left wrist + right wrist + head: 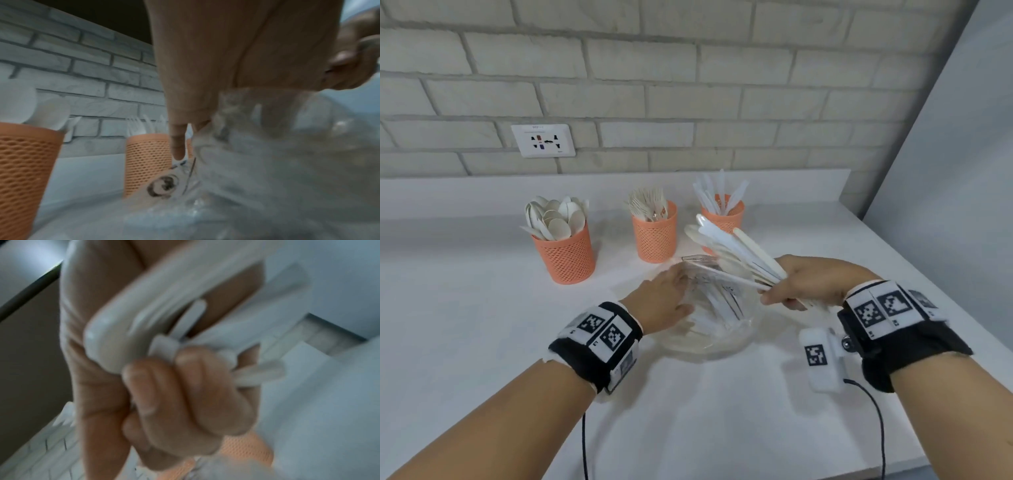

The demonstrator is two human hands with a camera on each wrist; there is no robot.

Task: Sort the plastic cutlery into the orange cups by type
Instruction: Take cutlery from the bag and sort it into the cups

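Three orange mesh cups stand near the wall: the spoon cup (566, 255) (22, 170) at left, the fork cup (655, 238) (147, 162) in the middle, the knife cup (726, 216) (244, 449) at right. In front of them lies a crinkled clear plastic bag (709, 329) (267, 162) with white cutlery inside. My left hand (667, 298) (205, 65) rests flat on the bag's left side, fingers straight. My right hand (787, 291) (180, 394) grips a fanned bundle of white knives (736, 250) (127, 331) above the bag, blades pointing toward the knife cup.
The white counter (482, 308) meets a grey brick wall with a socket plate (543, 140). The counter's right edge (962, 308) runs diagonally beside my right wrist. Cables (881, 428) hang from both wristbands over the near edge.
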